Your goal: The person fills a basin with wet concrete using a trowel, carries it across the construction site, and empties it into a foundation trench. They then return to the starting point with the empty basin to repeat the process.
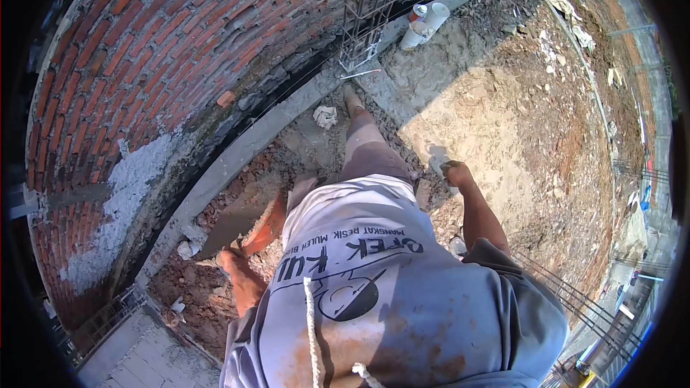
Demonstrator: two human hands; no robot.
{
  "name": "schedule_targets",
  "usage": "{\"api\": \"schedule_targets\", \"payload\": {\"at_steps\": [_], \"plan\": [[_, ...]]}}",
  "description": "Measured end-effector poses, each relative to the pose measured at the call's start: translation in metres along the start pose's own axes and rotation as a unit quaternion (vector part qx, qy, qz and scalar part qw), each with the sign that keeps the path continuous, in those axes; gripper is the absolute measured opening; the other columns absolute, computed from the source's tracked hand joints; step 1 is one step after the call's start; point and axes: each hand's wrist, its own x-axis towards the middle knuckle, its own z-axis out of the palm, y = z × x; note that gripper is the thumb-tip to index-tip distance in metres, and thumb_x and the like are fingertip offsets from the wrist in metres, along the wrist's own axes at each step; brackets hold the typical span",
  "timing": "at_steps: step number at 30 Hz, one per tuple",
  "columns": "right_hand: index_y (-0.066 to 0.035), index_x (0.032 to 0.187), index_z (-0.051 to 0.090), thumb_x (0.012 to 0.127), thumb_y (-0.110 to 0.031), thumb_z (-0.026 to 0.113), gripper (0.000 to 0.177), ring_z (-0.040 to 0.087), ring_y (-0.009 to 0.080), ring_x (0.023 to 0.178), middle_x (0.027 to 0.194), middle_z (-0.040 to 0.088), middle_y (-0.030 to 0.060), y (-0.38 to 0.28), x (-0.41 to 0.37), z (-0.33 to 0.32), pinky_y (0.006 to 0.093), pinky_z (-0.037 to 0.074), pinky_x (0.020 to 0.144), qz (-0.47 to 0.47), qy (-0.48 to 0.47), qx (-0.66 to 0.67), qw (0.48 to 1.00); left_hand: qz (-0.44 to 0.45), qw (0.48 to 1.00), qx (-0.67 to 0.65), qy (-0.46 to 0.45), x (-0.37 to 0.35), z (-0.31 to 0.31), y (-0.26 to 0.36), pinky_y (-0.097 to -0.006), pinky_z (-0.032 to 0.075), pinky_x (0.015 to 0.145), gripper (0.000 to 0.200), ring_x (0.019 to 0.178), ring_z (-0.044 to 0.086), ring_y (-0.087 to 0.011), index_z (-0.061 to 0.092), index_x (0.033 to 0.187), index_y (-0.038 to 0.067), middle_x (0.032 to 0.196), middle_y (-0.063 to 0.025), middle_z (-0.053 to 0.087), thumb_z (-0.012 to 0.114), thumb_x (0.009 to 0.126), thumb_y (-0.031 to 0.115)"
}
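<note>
My left hand (231, 260) is closed on the edge of an orange bucket (267, 228), low beside my left hip. The bucket is tilted, and a grey-brown surface shows next to its orange side; part of it is hidden behind my shirt. Out to the right, my right hand (456, 173) is closed around the handle of what looks like a trowel (438, 164), its small grey blade pointing forward over the sandy ground (467, 111). One bare, muddy foot (351, 93) stands ahead of me near the concrete beam.
A brick wall (172, 21) curves along the left, with a grey concrete beam (237, 147) at its base. Upright rebar (359, 21) rises from the beam ahead. White buckets (424, 25) stand beyond it. A crumpled pale bag (325, 116) lies near my foot. Rebar (575, 298) crosses at lower right.
</note>
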Motion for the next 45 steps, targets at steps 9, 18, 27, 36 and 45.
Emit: {"api": "schedule_targets", "payload": {"at_steps": [9, 18, 27, 36, 45], "plan": [[-0.005, 0.097, 0.06, 0.08, -0.026, 0.058, 0.027, 0.055, 0.0136, 0.055, 0.073, 0.059, 0.0045, -0.014, -0.129, -0.042, 0.0277, 0.046, 0.048, 0.196, -0.07, 0.02, 0.978, 0.045, 0.986, 0.095, 0.128, -0.107, 0.035, 0.045, -0.0396, 0.051, 0.046, 0.033, 0.068, 0.058, -0.0269, 0.053, 0.087, -0.006, 0.089, -0.016, 0.055, 0.067, 0.065, 0.014], [-0.007, 0.094, 0.061, 0.078, -0.021, 0.057, 0.022, 0.053, 0.0107, 0.058, 0.071, 0.056, 0.0012, -0.067, -0.024, -0.132, 0.0248, 0.042, 0.048, 0.024, 0.016, -0.033, 0.999, 0.123, 0.962, 0.221, 0.098, -0.081, 0.001, 0.024, -0.0392, 0.052, 0.06, 0.047, 0.074, 0.058, -0.0256, 0.054, 0.098, -0.007, 0.09, -0.0153, 0.057, 0.072, 0.061, 0.014], [-0.006, 0.097, 0.061, 0.08, -0.021, 0.056, 0.023, 0.057, 0.0128, 0.064, 0.078, 0.06, 0.0023, -0.123, -0.081, -0.124, 0.0254, 0.045, 0.055, -0.013, 0.052, -0.007, 0.999, 0.112, 0.958, 0.259, 0.056, -0.057, 0.006, 0.023, -0.0379, 0.049, 0.058, 0.04, 0.075, 0.056, -0.0228, 0.055, 0.102, -0.002, 0.095, -0.0111, 0.055, 0.065, 0.068, 0.016], [-0.005, 0.098, 0.061, 0.079, -0.025, 0.059, 0.028, 0.056, 0.0152, 0.059, 0.074, 0.06, 0.0051, -0.042, -0.067, -0.082, 0.0284, 0.048, 0.053, 0.163, -0.066, -0.011, 0.984, 0.079, 0.974, 0.176, 0.116, -0.059, 0.062, 0.025, -0.0373, 0.046, 0.056, 0.038, 0.066, 0.057, -0.0228, 0.058, 0.096, -0.005, 0.085, -0.0111, 0.059, 0.066, 0.069, 0.021], [-0.005, 0.103, 0.06, 0.079, -0.023, 0.057, 0.029, 0.056, 0.0138, 0.061, 0.075, 0.061, 0.0046, -0.104, -0.058, -0.078, 0.0271, 0.045, 0.056, 0.002, 0.053, 0.17, 0.984, 0.041, 0.98, 0.19, 0.029, -0.062, 0.052, 0.051, -0.0418, 0.05, 0.062, 0.044, 0.085, 0.057, -0.0271, 0.053, 0.105, -0.001, 0.1, -0.0109, 0.054, 0.066, 0.073, 0.025]]}}
